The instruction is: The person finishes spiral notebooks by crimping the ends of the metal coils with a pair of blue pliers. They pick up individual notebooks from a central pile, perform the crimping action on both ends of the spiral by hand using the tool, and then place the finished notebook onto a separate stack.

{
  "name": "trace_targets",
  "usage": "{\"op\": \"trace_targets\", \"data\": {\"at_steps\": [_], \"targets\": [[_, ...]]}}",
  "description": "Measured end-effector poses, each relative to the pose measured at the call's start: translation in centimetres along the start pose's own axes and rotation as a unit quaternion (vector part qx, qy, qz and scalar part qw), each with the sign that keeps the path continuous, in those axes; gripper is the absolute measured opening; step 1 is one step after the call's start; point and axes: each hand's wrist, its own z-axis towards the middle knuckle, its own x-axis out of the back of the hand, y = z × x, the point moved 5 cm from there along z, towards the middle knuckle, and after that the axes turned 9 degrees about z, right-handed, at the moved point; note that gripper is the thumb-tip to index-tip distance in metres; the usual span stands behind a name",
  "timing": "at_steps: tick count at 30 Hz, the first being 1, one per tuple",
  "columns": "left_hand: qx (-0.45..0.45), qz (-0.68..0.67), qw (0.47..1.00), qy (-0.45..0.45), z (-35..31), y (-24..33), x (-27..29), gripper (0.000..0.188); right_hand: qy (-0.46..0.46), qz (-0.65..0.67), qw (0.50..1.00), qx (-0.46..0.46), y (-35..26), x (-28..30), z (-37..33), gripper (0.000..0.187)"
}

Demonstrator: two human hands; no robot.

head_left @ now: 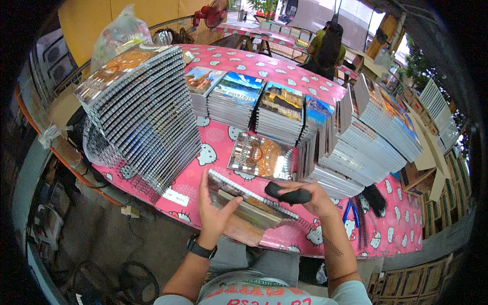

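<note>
The left hand (213, 213) grips the notebook (249, 203) by its near end, its spiral edge running away rightward under the right hand (310, 195), which is clenched on a black tool (287, 194).

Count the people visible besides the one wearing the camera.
1: a person in a yellow-green top with a dark backpack stands beyond the far edge of the pink table, at top centre. Others may be hidden behind the stacks.

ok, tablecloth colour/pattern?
Pink tablecloth with white cartoon cat faces; head view shows it clearly.

Pink cartoon-cat tablecloth (401, 223), grey concrete floor (147, 244), yellow wall (96, 20), daylight beyond
</note>
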Motion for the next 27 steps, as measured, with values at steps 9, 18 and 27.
{"op": "trace_targets", "data": {"at_steps": [9, 18, 27], "targets": [[0.013, -0.013, 1.0, 0.012, 0.4, 0.3, -0.1, 0.074, 0.025, -0.191, 0.981, -0.037, 0.6, 0.9, 0.8, 0.042], [-0.003, -0.058, 0.998, 0.008, 0.4, -0.3, -0.3, 0.068, 0.068, -0.453, 0.888, -0.045, 1.5, 0.7, 2.1, 0.055], [-0.002, -0.053, 0.999, 0.007, 0.2, -1.0, -0.3, 0.068, 0.065, -0.134, 0.985, -0.092, 3.8, 0.9, 2.4, 0.049]]}}
